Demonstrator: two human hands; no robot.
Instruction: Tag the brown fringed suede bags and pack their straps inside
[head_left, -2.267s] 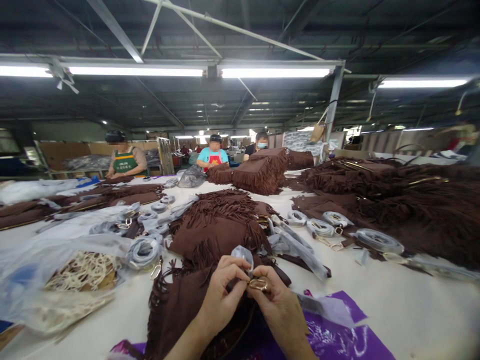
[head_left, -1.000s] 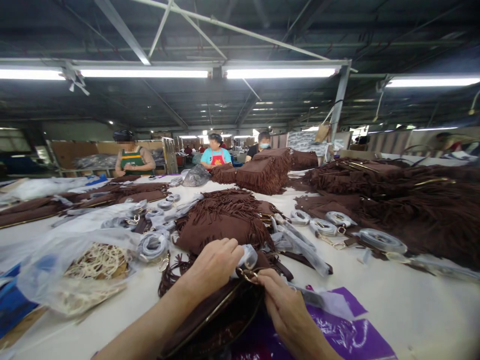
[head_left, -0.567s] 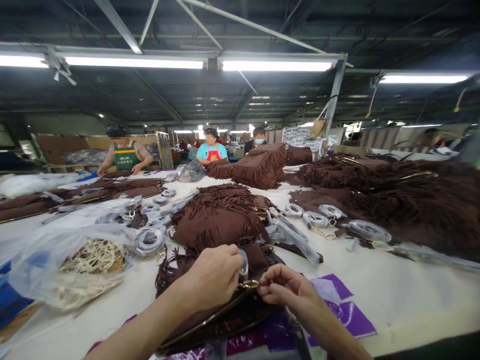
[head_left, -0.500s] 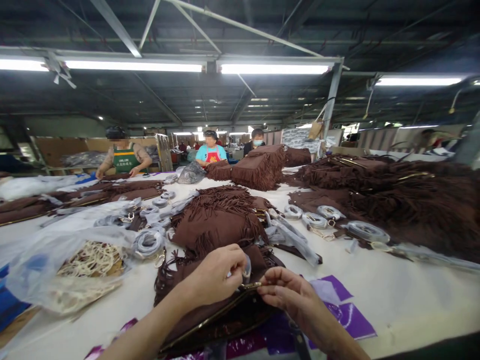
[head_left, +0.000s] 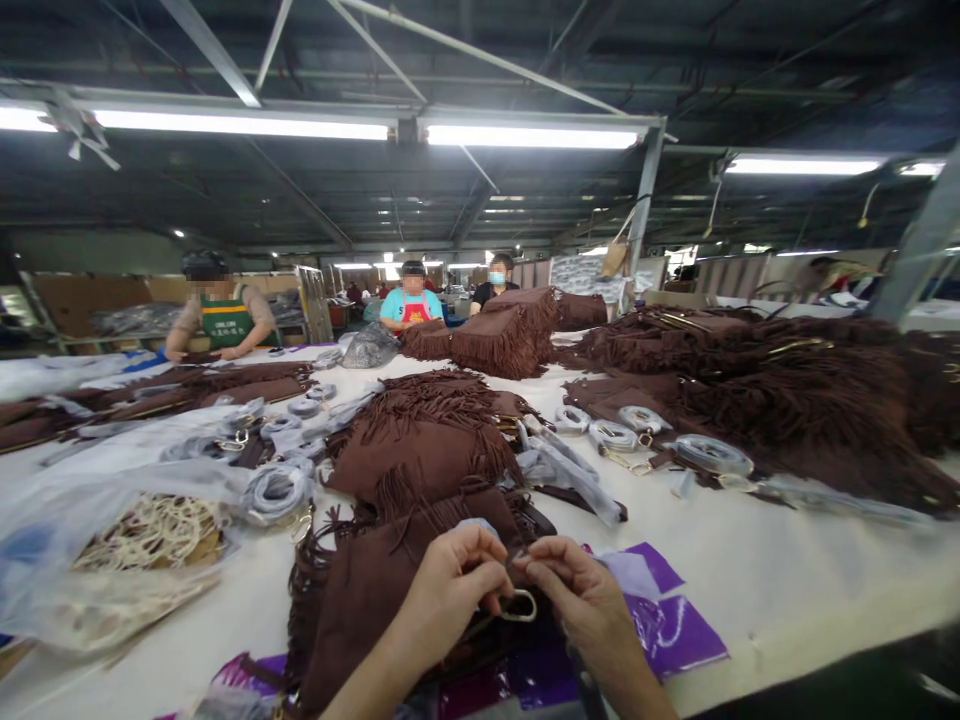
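My left hand [head_left: 454,580] has its fingers curled and pinched on a gold metal clasp [head_left: 519,606], whose open loop shows below the fingertips. Close beside it, my right hand [head_left: 585,600] is closed, thumb and fingers pressed together at the upper end of the clasp; what exactly they pinch is hidden. Under both hands lies a dark brown fringed bag [head_left: 375,590]. A bit of pale plastic wrapping [head_left: 480,524] shows behind my left fingers. Below my right hand hangs a dark narrow piece [head_left: 585,680], too blurred to name.
Purple plastic sheets [head_left: 679,635] lie right of the bag. More brown fringed bags [head_left: 420,460] are piled ahead and at right. Plastic-wrapped strap coils [head_left: 276,492] lie around. A clear bag of cream cords [head_left: 150,535] sits left. Several people [head_left: 225,315] work across the table.
My hands have come closer together, and the gold clasp now shows as a loop below the left fingers. The bag's zipper edge, visible before, is mostly covered. The view has shifted slightly right.
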